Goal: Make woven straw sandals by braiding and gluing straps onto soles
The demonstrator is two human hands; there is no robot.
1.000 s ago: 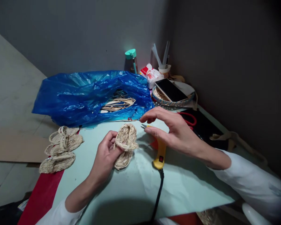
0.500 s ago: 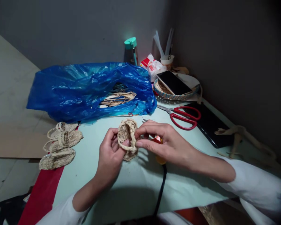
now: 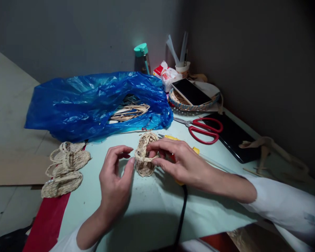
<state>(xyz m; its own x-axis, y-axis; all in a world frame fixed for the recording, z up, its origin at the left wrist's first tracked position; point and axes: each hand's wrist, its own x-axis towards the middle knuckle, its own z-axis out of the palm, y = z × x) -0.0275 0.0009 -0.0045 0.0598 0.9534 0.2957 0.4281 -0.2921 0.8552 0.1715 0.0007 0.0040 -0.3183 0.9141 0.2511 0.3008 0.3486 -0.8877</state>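
A small woven straw sandal (image 3: 145, 155) stands tilted on the pale green tabletop (image 3: 152, 206). My right hand (image 3: 177, 159) pinches its strap from the right with thumb and fingers. My left hand (image 3: 114, 176) is beside it on the left, the thumb tip touching the sandal's edge and the other fingers curled apart above. A yellow glue gun (image 3: 182, 147) with a black cord (image 3: 180, 218) lies under my right hand, mostly hidden.
Several finished straw sandals (image 3: 64, 168) lie at the table's left edge. A blue plastic bag (image 3: 94, 103) with straw strips sits behind. Red scissors (image 3: 203, 127), a woven basket (image 3: 193, 103) holding a phone (image 3: 190, 91), a bottle (image 3: 141, 61) and a dark tablet (image 3: 232, 136) are at the right.
My right hand came down from above the glue gun and took hold of the sandal. My left hand loosened its grip and now only touches the sandal's side.
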